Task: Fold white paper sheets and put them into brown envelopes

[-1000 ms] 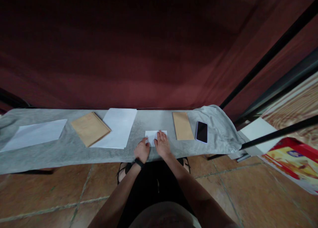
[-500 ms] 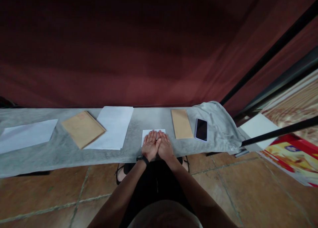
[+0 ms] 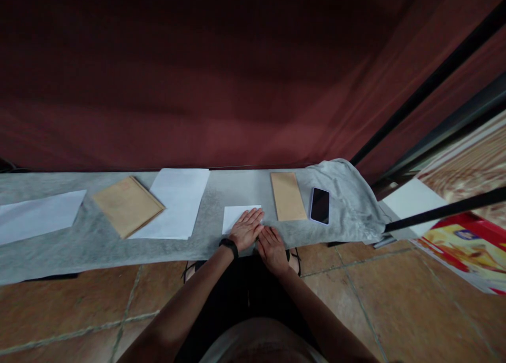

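A small white sheet of paper [image 3: 233,214], perhaps folded, lies on the grey cloth in front of me. My left hand [image 3: 247,229], with a dark band on its wrist, rests flat across the paper's right part, fingers stretched out. Beside it, my right hand [image 3: 272,247] lies palm down at the paper's lower right corner, its fingers straight. The hands are close together near the cloth's front edge. To the right of the paper is a brown envelope [image 3: 288,196].
A phone [image 3: 320,206] lies right of the envelope. On the left, several brown envelopes [image 3: 127,207] overlap white sheets [image 3: 179,194], with more white paper [image 3: 43,214] farther left. The grey cloth [image 3: 211,244] covers the narrow bench. Black bars [image 3: 443,213] and a red-yellow box [image 3: 466,247] stand right.
My left hand has slid right across the paper, uncovering its left part. My right hand has moved right and toward me, to the paper's corner.
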The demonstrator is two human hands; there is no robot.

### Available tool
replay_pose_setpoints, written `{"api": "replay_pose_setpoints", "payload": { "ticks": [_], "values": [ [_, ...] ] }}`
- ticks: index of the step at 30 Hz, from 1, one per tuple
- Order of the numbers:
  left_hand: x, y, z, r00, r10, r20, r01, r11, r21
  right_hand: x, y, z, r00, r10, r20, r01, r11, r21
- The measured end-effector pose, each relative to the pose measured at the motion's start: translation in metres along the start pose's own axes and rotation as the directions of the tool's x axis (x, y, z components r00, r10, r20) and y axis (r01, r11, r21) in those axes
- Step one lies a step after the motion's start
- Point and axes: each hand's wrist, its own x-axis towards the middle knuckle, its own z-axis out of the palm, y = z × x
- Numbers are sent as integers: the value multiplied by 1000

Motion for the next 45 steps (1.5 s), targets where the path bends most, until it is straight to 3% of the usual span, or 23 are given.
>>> {"api": "replay_pose_setpoints", "payload": {
  "ticks": [10, 14, 19, 28, 36, 45],
  "values": [
    [16, -11, -1, 994, -101, -41, 103, 993, 52, 3, -7, -6, 999, 34, 10, -34, 999, 3],
    [4, -13, -2, 982, -175, -73, 180, 981, 70, 6, -6, -7, 997, 74, 13, -75, 996, 37],
    [-22, -18, -1, 986, -152, -64, 158, 983, 92, 28, -7, -2, 997, 71, 35, -74, 994, 78],
    [-28, -26, -4, 966, -250, -62, 255, 963, 90, 60, 5, 24, 993, 98, 66, -88, 987, -136],
    [-43, -49, -5, 913, -382, -142, 395, 915, 79, 62, 7, 25, 989, 148, 18, -144, 977, -158],
    [-33, -41, -21, 923, -376, -81, 384, 913, 135, 44, -3, 15, 988, 153, -6, -153, 984, -92]
  ]
}}
